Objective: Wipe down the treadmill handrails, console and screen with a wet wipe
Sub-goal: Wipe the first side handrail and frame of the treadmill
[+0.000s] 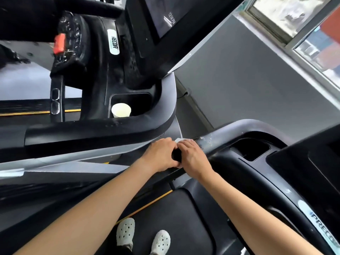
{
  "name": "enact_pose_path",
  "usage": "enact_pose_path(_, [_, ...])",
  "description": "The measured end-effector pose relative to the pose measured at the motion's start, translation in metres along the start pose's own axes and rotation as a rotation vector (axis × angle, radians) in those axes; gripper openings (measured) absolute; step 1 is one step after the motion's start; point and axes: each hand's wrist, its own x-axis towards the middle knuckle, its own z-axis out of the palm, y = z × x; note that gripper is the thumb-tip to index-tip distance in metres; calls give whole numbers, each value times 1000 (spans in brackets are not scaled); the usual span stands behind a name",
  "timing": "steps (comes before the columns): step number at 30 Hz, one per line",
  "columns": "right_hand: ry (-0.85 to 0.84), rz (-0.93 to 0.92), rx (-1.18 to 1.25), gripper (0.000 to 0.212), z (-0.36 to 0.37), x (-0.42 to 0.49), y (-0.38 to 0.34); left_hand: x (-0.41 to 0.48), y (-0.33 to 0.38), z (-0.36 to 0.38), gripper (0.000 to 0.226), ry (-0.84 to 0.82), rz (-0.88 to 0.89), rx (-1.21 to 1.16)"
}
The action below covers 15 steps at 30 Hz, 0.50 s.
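Handrail wipe under way, both hands on the rail.
Left hand [161, 155] grips the handrail [218, 142]; right hand [194, 159] curls its fingers over the wet wipe [181, 139] against it. The next move is probably a slide up the speckled bend toward the console [230, 162].

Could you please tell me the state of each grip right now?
Left grip: holds the handrail.
Right grip: holds the handrail, wet wipe at its fingertips.

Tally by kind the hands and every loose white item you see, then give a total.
Bare hands on the dark handrail, left hand and right hand: 2
White perforated rubber clogs: 2
White paper cup: 1
White wet wipe: 1
Total: 6
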Motion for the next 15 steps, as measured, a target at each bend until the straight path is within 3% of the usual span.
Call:
enact_pose_path(4, [-40, 32, -112, 36, -8, 1, 13, -1, -2, 2, 71, -14, 3, -18])
enact_pose_path(9, [-1, 276, -176, 54, -19, 9, 25, -1, -5, 4, 72, -38, -9, -50])
enact_pose_path(11, [20, 251, -166, 58, -12, 8, 12, -1, -5, 6, 73, -28, -12, -63])
enact_pose_path(15, [-10, 35, -97, 43, -4, -3, 0, -3, -5, 11, 71, -1, -24, -95])
